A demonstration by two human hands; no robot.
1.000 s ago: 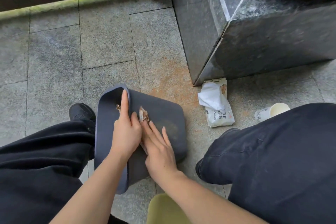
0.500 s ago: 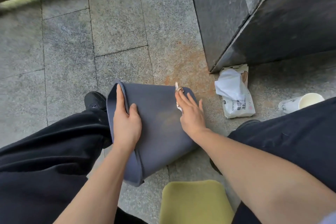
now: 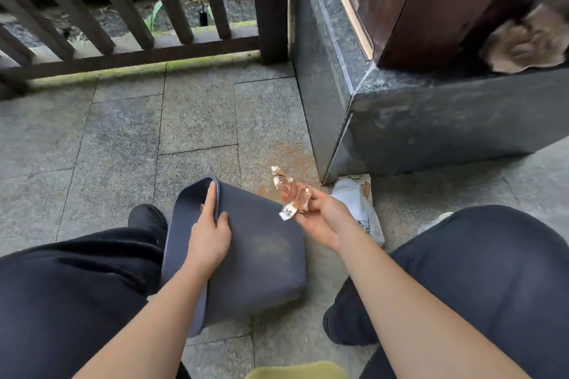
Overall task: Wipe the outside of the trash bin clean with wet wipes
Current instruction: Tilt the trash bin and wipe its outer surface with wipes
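A dark blue trash bin [image 3: 261, 255] lies on its side on the stone floor between my knees, its opening to the left. A faint dusty smear shows on its upper side. My left hand [image 3: 209, 234] grips the bin's rim, fingers over the edge and thumb on the outside. My right hand [image 3: 323, 218] is lifted off the bin, just to its right, and pinches a crumpled wet wipe [image 3: 291, 194] stained brown. A pack of wet wipes [image 3: 358, 203] lies on the floor behind that hand, partly hidden by it.
A dark stone plinth [image 3: 431, 120] with a wooden post stands at right, used dirty wipes [image 3: 526, 43] on its ledge. A wooden railing [image 3: 138, 52] runs across the back. A cup [image 3: 434, 221] peeks above my right knee. A yellow-green stool edge [image 3: 295, 371] is under me.
My right hand has lifted off the bin's side with the dirty wipe and now holds it in the air to the right. The left hand keeps its grip on the rim. The view tilted up.
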